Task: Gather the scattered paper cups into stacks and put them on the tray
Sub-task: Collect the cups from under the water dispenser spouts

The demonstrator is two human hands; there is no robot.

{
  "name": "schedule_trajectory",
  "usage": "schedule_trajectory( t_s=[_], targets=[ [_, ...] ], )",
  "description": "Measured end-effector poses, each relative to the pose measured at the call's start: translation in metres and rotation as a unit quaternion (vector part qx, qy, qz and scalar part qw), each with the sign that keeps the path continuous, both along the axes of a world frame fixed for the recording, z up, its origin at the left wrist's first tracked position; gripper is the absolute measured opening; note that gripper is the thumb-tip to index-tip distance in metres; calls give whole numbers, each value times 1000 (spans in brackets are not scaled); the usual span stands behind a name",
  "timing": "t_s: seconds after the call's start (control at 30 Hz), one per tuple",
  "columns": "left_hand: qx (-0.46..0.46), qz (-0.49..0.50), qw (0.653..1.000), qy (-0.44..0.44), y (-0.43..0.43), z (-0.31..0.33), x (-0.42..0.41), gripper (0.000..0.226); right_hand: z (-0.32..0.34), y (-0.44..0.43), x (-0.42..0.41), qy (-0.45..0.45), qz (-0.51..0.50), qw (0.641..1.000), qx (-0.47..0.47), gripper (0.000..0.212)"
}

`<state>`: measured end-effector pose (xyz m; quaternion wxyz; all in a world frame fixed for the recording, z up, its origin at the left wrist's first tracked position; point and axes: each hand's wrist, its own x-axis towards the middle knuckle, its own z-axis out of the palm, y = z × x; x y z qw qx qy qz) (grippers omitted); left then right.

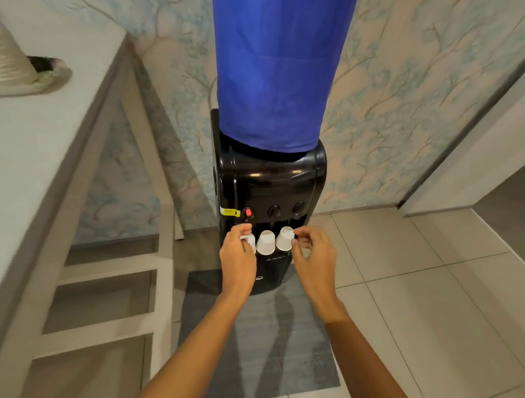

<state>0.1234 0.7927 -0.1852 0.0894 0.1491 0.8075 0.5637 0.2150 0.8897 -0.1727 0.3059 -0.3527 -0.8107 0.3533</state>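
Three white paper cups stand inverted in a row on the drip ledge of a black water dispenser [268, 181], rims down, long axes roughly upright. The left hand [238, 254] pinches the left cup [249, 241], thumb and fingers closed on its wall; the right hand [313, 254] sits just beside the right cup [285, 238], fingers curled, contact uncertain; the middle cup [266, 243] lies between both hands, untouched. No tray is visible.

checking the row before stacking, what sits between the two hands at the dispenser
In the head view, two upside-down paper cups, the middle cup and the right cup, sit between the left hand and right hand.
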Motion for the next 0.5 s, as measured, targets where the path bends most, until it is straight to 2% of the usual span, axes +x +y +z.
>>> schedule_trajectory(
  t_s=[0.33,0.5],
  targets=[
    [-106,10,994,-24,64,-82,-46,45,-91,78,-67,-108,93,990,-20,29],
    [-203,-56,978,-6,83,-139,-62,55,-147,102,-97,-190,134,972,15,37]
  ],
)
